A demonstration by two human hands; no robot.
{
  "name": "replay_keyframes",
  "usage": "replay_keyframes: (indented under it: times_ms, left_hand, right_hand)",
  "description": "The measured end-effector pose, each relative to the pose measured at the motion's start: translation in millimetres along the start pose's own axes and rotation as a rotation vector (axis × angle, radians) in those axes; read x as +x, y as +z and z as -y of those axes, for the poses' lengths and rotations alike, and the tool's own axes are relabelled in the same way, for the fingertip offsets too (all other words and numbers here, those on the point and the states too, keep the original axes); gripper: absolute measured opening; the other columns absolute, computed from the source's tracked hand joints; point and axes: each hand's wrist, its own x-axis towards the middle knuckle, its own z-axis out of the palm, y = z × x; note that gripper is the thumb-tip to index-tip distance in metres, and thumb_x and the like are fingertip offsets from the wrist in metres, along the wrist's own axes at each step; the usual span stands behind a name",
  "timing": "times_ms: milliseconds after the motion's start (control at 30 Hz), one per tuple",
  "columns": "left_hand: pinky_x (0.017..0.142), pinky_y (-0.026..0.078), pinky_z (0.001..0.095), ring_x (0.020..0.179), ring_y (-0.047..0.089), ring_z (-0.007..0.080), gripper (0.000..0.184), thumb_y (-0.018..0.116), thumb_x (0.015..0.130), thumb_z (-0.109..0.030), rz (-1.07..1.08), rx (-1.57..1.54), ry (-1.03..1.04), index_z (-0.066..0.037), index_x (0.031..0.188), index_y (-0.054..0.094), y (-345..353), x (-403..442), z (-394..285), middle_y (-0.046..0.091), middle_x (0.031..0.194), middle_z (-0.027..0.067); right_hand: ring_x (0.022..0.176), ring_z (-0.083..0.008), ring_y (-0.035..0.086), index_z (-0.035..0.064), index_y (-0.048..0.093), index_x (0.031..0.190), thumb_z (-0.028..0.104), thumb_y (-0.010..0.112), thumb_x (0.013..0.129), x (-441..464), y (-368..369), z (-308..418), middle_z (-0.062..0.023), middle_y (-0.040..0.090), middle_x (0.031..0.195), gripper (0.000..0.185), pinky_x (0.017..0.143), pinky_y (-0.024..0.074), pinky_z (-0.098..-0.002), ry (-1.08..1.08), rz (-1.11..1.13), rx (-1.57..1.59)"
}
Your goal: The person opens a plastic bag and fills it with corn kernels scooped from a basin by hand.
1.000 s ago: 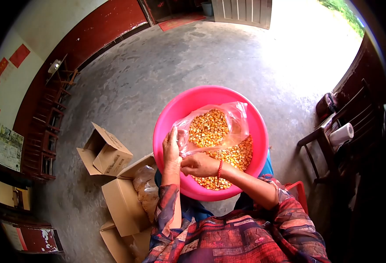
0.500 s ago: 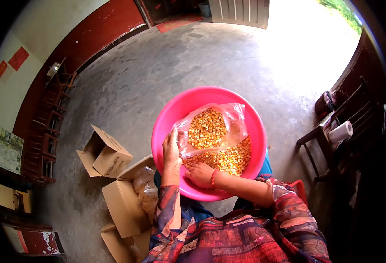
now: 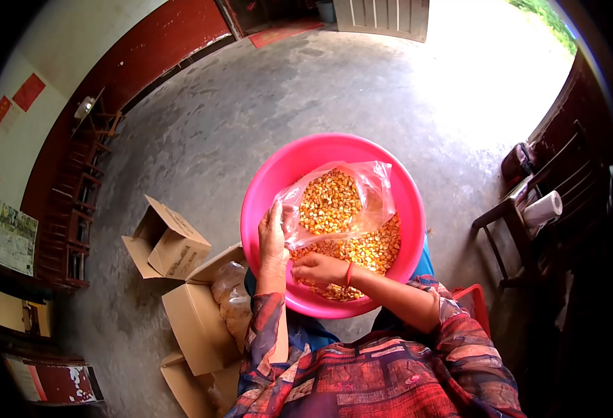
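Observation:
A pink basin [image 3: 264,181] rests at my lap with loose yellow-orange corn kernels [image 3: 376,252] in its lower right part. Inside it lies a clear plastic bag [image 3: 377,195], with a heap of kernels [image 3: 329,202] showing in it. On the basin's left side, my left hand [image 3: 272,233] grips the bag's left edge. My right hand [image 3: 318,269], with a red bracelet at the wrist, is just over the loose kernels, its fingers curled together near my left wrist. Whatever may be between those fingers is too small to make out.
Open cardboard boxes [image 3: 198,327] stand at the left, one holding a filled plastic bag [image 3: 231,299]. Wooden chairs [image 3: 76,237] line the left wall. At the right is a dark chair [image 3: 512,233] with a white roll [image 3: 543,209]. A red stool [image 3: 475,306] shows beside me.
My right hand moved from beside my left wrist down into the loose kernels, then rose slightly with its fingers drawn together. My left hand has stayed on the bag.

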Motion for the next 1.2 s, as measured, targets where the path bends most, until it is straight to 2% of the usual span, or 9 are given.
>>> replay_keyframes:
  times_ms: [33,167,267,400,600,667,867,1033,1200]
  left_hand:
    - [0.037,0.027,0.0157,0.046,0.039,0.0012,0.029,0.055,0.09,-0.033,-0.006,0.001,0.004,-0.008,0.077,0.063,-0.5,1.2,1.5,0.049,0.061,-0.0057]
    - [0.038,0.026,0.0154,0.046,0.038,0.0008,0.03,0.056,0.09,-0.034,-0.013,0.007,0.016,-0.008,0.076,0.063,0.1,0.8,1.0,0.048,0.06,-0.006]
    - [0.038,0.026,0.0152,0.045,0.038,0.001,0.031,0.056,0.089,-0.035,-0.013,0.015,0.014,-0.008,0.076,0.063,-1.9,2.6,2.9,0.048,0.06,-0.006]
    - [0.038,0.026,0.0154,0.046,0.038,0.001,0.031,0.057,0.089,-0.036,-0.016,0.014,0.014,-0.008,0.076,0.063,-2.2,2.7,3.2,0.048,0.06,-0.0061]
    - [0.039,0.028,0.0155,0.048,0.04,0.0011,0.03,0.057,0.089,-0.035,0.004,0.027,0.023,-0.008,0.076,0.063,-1.7,1.3,2.0,0.049,0.061,-0.006]
    - [0.042,0.03,0.0149,0.053,0.042,0.0012,0.03,0.056,0.089,-0.035,-0.034,0.037,0.055,-0.008,0.077,0.064,-1.9,2.9,4.7,0.052,0.065,-0.0051]
    - [0.048,0.036,0.0159,0.06,0.047,0.0032,0.03,0.056,0.089,-0.035,0.013,0.055,0.014,-0.008,0.078,0.063,-9.4,4.4,5.1,0.055,0.071,-0.0035]
    - [0.054,0.04,0.019,0.064,0.049,0.0055,0.03,0.056,0.09,-0.033,-0.055,0.044,0.028,-0.006,0.079,0.063,-3.8,2.4,2.8,0.056,0.073,-0.0022]
    - [0.056,0.041,0.0197,0.065,0.05,0.0061,0.03,0.054,0.09,-0.032,-0.008,0.036,0.037,-0.005,0.08,0.062,-3.3,1.9,2.4,0.057,0.073,-0.0012]
  right_hand:
    - [0.05,-0.0051,0.044,0.0058,0.062,0.088,0.027,0.049,0.092,-7.2,0.7,12.4,0.005,0.052,0.065,0.025,0.044,0.0351,-0.0203,0.037,-0.061,0.037]
    - [0.051,-0.0055,0.044,0.0061,0.065,0.092,0.026,0.051,0.091,4.5,-11.1,-7.6,0.0039,0.053,0.066,0.024,0.043,0.035,-0.0208,0.013,-0.106,-0.107]
    - [0.076,-0.0108,0.056,0.0027,0.065,0.096,0.023,0.051,0.091,6.0,-10.9,-10.9,-0.0038,0.063,0.083,0.025,0.07,0.0465,-0.0257,-0.114,-0.048,-0.261]
    - [0.089,-0.0129,0.056,0.0009,0.065,0.098,0.022,0.051,0.091,8.4,-12.3,-12.2,-0.0065,0.064,0.092,0.026,0.084,0.0438,-0.0277,-0.122,-0.071,-0.333]
    - [0.058,-0.0086,0.051,0.0033,0.064,0.089,0.025,0.049,0.094,-4.5,-9.4,6.1,-0.0014,0.056,0.067,0.028,0.051,0.0424,-0.0237,-0.106,-0.019,-0.269]
    - [0.043,-0.0052,0.038,0.0064,0.062,0.081,0.027,0.048,0.094,-6.8,-8.7,10.1,0.0024,0.047,0.058,0.028,0.037,0.0274,-0.0202,0.081,0.109,0.046]
    - [0.041,-0.0033,0.029,0.0089,0.055,0.081,0.029,0.048,0.094,-15.3,-11.6,20.4,0.0043,0.04,0.054,0.025,0.036,0.0188,-0.0194,0.011,0.18,0.428]
    - [0.04,-0.0039,0.028,0.0091,0.053,0.081,0.032,0.049,0.094,-27.8,-10.1,55.4,0.004,0.04,0.054,0.027,0.036,0.0186,-0.0195,-0.076,0.225,0.455]
    - [0.042,-0.0025,0.034,0.0084,0.056,0.08,0.031,0.048,0.094,-29.2,-18.1,105.1,0.0046,0.046,0.059,0.028,0.037,0.0237,-0.0182,-0.284,-0.109,0.246]
